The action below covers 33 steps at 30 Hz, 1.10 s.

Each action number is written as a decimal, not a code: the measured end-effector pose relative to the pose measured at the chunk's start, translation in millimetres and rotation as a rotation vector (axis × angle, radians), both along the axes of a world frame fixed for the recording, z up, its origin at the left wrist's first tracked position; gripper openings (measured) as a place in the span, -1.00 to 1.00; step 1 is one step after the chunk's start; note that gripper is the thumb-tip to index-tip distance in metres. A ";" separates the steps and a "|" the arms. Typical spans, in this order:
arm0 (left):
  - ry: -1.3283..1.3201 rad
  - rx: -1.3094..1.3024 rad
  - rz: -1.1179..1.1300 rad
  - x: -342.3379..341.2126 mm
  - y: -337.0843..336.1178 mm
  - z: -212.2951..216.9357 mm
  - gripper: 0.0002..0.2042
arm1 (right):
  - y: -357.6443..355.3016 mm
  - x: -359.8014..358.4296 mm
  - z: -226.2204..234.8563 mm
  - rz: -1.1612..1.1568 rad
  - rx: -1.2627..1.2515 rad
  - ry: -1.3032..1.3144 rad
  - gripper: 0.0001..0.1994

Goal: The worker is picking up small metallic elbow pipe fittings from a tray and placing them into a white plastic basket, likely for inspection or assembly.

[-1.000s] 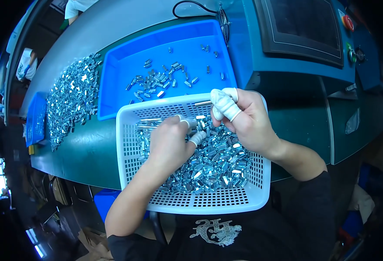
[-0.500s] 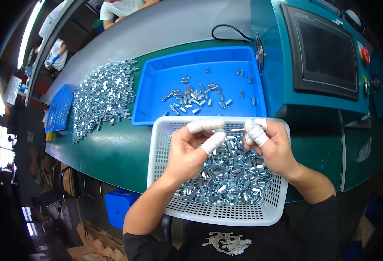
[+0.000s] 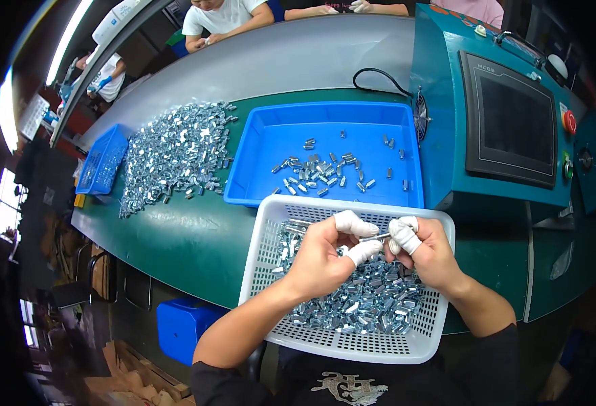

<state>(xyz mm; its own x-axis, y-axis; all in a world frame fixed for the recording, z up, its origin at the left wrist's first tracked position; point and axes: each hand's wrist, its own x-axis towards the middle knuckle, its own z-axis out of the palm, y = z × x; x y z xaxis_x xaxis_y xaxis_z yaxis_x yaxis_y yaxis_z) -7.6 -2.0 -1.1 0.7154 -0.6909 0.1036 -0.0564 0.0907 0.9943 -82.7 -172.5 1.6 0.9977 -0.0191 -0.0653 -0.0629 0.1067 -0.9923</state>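
The metal rod (image 3: 382,236) is slim, silvery and shiny.

basket (image 3: 352,348) before the tray (image 3: 271,145), parts (image 3: 359,304) in both, heap (image 3: 176,155) to the left, machine (image 3: 447,101) to the right

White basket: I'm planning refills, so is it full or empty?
Neither: it's partly filled. Small metal pieces lie heaped inside the white basket, with its perforated walls showing above them.

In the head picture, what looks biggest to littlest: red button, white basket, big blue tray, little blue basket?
1. White basket
2. Big blue tray
3. Little blue basket
4. Red button
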 end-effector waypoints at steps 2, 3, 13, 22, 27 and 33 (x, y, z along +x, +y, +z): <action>-0.110 0.070 0.016 1.1 0.4 -0.2 -0.83 | 1.6 -1.3 0.6 -0.024 -0.062 -0.047 -0.70; -0.152 0.091 0.017 1.8 0.2 0.8 -0.84 | 2.7 -2.0 0.8 -0.049 -0.119 -0.097 -0.70; 0.097 0.033 -0.086 9.7 3.5 1.3 -0.84 | 4.5 -0.1 -10.2 -0.039 -0.147 -0.110 -0.70; 0.090 0.232 0.187 42.0 4.0 12.4 -0.84 | -7.2 4.6 1.5 -0.166 -0.077 -0.055 -0.66; -0.567 0.294 0.460 36.1 -0.7 1.7 -0.80 | -0.7 2.1 5.7 -0.152 0.049 -0.098 -0.69; -0.741 0.742 0.107 17.8 9.3 -9.2 -0.87 | -3.6 1.6 4.0 -0.126 0.051 -0.074 -0.73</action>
